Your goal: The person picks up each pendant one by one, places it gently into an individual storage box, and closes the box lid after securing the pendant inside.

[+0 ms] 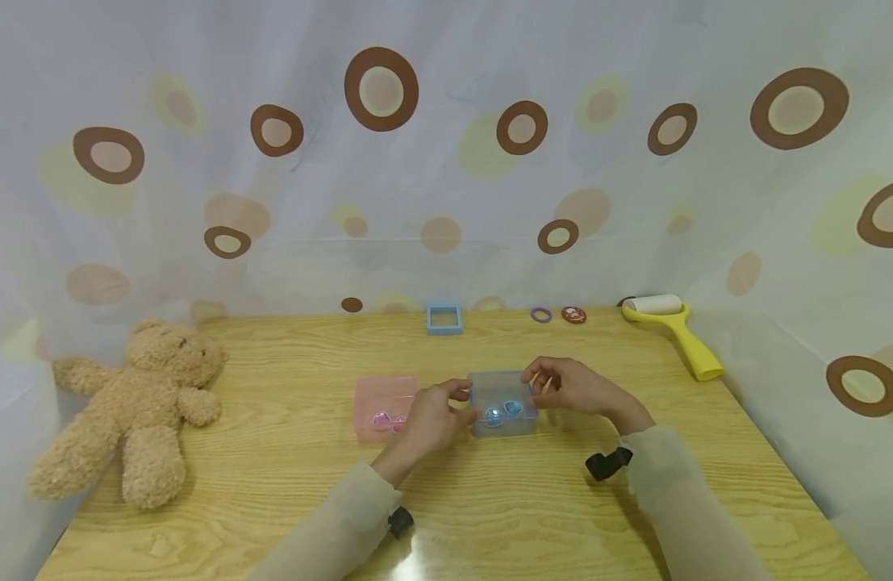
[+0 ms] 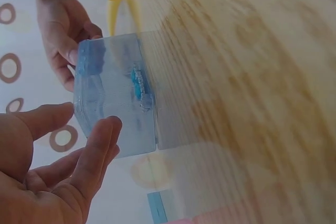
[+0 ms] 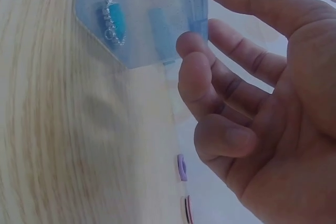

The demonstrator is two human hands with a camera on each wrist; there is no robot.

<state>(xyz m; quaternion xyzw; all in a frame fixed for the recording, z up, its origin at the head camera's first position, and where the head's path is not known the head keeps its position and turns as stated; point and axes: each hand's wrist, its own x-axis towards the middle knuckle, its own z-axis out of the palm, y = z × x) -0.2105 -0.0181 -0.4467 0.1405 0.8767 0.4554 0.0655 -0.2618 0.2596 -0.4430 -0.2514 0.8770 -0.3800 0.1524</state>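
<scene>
A clear blue plastic box [image 1: 502, 383] rests on the table, with blue gem-like pieces [image 1: 513, 408] edged in silver beads inside it. At its left side is my left hand [image 1: 433, 415], thumb and fingers spread and loosely bent, tips right at the rim in the left wrist view. My right hand [image 1: 580, 387] holds the box's right edge, thumb and forefinger at the rim and the other fingers [image 3: 194, 77] curled. Left of my left hand stands a clear pink box [image 1: 384, 391] with pink gem-like pieces [image 1: 381, 420], partly hidden by that hand.
A teddy bear [image 1: 137, 403] lies at the table's left. Along the back are a light blue square frame [image 1: 444, 329], a purple ring [image 1: 541, 315] and a round red patterned piece [image 1: 573, 315]. A lint roller with a yellow handle [image 1: 696, 347] lies at the back right.
</scene>
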